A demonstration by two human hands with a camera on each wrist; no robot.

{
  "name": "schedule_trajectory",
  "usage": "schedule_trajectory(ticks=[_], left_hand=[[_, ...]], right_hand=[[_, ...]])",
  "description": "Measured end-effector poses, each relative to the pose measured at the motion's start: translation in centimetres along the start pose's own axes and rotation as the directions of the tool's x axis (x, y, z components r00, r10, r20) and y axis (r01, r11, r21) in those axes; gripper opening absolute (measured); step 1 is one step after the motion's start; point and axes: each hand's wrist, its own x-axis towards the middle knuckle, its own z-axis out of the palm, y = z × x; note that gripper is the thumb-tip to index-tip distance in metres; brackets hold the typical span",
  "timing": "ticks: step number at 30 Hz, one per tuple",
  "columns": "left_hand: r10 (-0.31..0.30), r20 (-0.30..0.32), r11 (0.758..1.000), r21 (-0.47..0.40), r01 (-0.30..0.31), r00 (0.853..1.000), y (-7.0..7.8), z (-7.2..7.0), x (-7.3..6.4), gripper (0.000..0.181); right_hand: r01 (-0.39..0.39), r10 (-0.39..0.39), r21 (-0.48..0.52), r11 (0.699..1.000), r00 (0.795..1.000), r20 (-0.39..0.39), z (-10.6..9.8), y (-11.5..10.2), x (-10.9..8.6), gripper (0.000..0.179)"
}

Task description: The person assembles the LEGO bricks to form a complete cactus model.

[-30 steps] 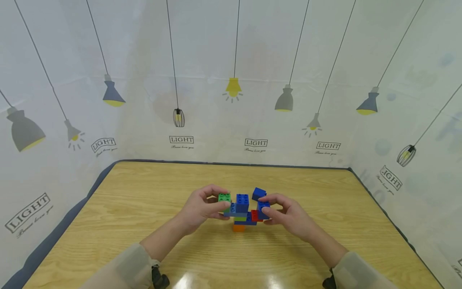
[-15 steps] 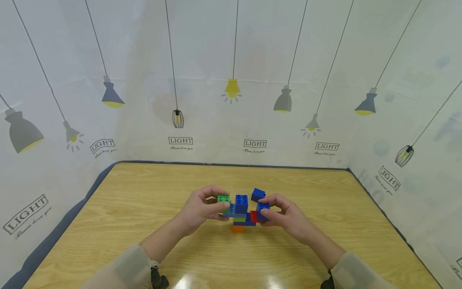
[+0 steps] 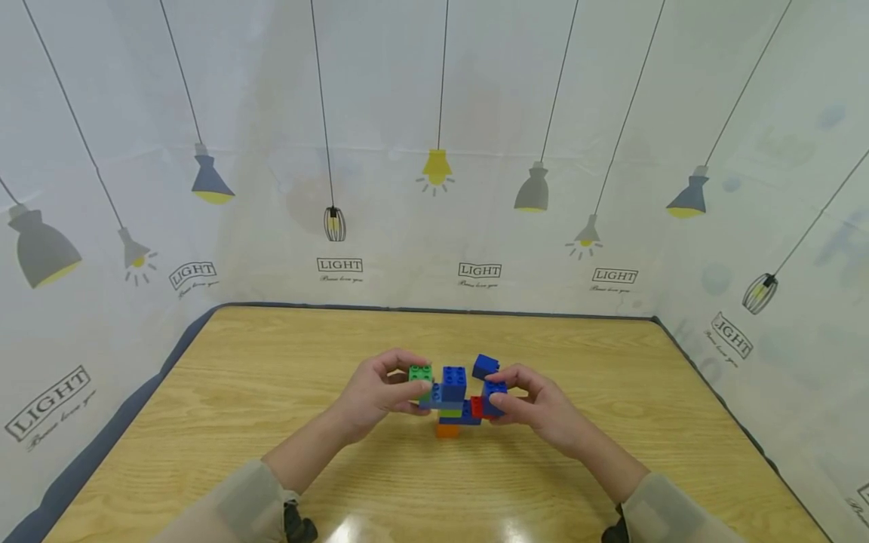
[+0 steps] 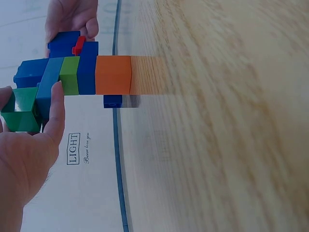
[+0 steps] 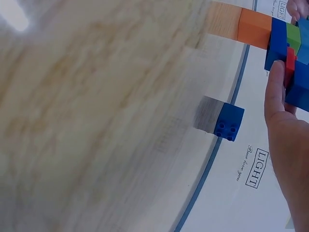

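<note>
A structure of toy building bricks stands on an orange brick point(image 3: 447, 431) at the middle of the table. Above the orange come a dark blue long brick point(image 4: 88, 67), a lime brick point(image 4: 69, 76) and a lighter blue long brick point(image 3: 437, 393). My left hand point(image 3: 376, 392) pinches the green brick point(image 3: 420, 372) on the left end, one finger lying along the blue below. A blue brick point(image 3: 453, 383) sits upright beside it. On the right, my right hand point(image 3: 546, 407) holds a blue brick point(image 3: 495, 388) over a red brick point(image 3: 477, 407); the fingers partly hide both.
A loose blue brick point(image 5: 231, 121) lies on the wooden table point(image 3: 326, 483) behind the structure, near my right fingertips in the head view. A pale curtain point(image 3: 380, 98) printed with lamps surrounds the table's far and side edges.
Both hands keep their grip on the structure with hardly any movement. The whole head view has shifted very slightly.
</note>
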Motion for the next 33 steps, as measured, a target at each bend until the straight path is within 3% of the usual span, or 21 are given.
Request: schedule_trajectory(ticks=[14,30,33], left_hand=[[-0.021,-0.011,1.000,0.007,0.021,1.000,0.07,0.01,0.03,0.037],[-0.018,-0.007,1.000,0.007,0.018,1.000,0.09,-0.02,0.06,0.042],[-0.019,-0.007,1.000,0.006,0.019,1.000,0.05,-0.02,0.06,0.035]], right_hand=[[-0.026,0.028,-0.061,0.998,0.999,0.026,-0.33,-0.45,-0.10,0.045],[0.002,-0.001,-0.028,1.000,0.999,0.034,-0.33,-0.53,-0.06,0.041],[-0.007,0.008,-0.043,0.999,1.000,0.030,-0.34,-0.61,-0.16,0.042]])
